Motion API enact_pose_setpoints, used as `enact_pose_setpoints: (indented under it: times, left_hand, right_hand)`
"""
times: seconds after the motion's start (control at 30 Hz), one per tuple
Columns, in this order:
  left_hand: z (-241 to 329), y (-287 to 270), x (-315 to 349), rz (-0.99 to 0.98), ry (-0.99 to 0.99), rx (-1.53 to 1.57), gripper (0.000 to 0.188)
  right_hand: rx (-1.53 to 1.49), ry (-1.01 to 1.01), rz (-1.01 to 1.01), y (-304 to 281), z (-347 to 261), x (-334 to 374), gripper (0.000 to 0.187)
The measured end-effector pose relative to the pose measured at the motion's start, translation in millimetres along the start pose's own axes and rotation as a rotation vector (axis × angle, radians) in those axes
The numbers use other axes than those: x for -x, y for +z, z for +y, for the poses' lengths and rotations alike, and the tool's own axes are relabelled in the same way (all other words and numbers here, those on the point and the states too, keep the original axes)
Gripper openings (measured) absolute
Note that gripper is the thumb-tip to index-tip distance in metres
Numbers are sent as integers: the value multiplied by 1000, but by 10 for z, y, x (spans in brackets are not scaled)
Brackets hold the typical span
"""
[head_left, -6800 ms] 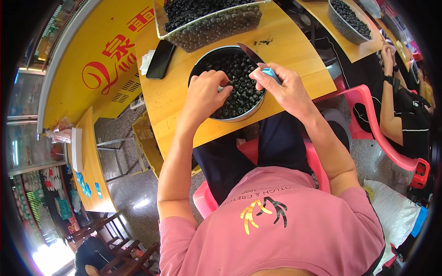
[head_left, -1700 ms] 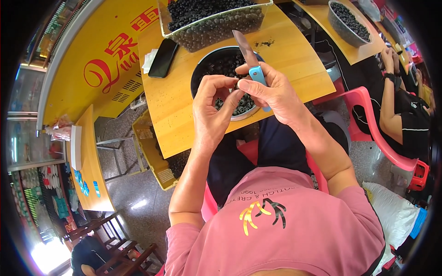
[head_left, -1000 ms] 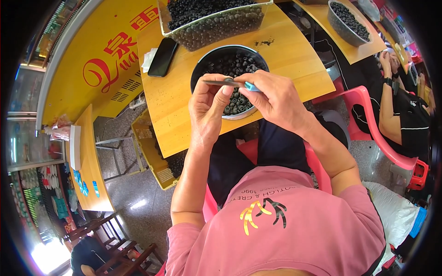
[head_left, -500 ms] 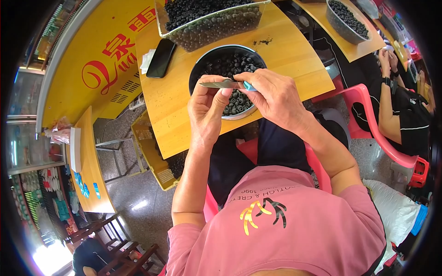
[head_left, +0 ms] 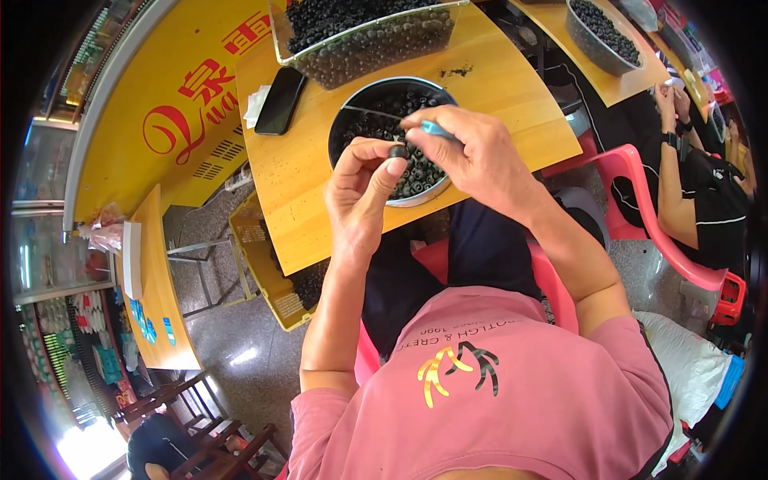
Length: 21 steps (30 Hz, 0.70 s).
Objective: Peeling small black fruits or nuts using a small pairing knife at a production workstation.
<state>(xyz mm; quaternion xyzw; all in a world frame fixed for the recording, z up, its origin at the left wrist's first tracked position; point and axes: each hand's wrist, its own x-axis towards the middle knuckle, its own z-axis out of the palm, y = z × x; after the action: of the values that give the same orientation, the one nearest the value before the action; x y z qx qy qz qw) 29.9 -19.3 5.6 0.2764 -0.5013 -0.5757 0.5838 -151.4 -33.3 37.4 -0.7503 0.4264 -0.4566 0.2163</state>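
Between the thumb and fingers of my left hand (head_left: 360, 188) is a small dark round fruit (head_left: 398, 150). My right hand (head_left: 484, 156) grips a small knife (head_left: 436, 130) by its teal handle. The thin blade points left, above and apart from the fruit. Both hands are over a round bowl (head_left: 426, 197) of similar dark fruits, many showing pale rings or cut tops. My hands hide part of the bowl.
A clear tub (head_left: 376, 48) heaped with dark fruits stands at the table's far side. A black phone (head_left: 280, 101) lies left of the bowl. A yellow crate (head_left: 268, 280) is below the table. Right, a co-worker (head_left: 680, 176) sits by a pink chair (head_left: 640, 184) and another fruit bowl (head_left: 604, 40).
The knife blade has lifted off the fruit and swung up and away over the bowl. My left hand has stayed nearly in place, the fruit now plainly visible.
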Motion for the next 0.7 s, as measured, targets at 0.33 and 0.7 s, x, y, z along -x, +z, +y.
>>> enact_pose_setpoints:
  times: [0.33,0.7]
  left_hand:
    - [38,-2,26,-21,107,-173,13]
    - [438,-955,184,510,270,-535,15]
  right_hand:
    - [-674,428,-188,107,-106,2,28]
    - [-562,482,-135,-10,151,15,24]
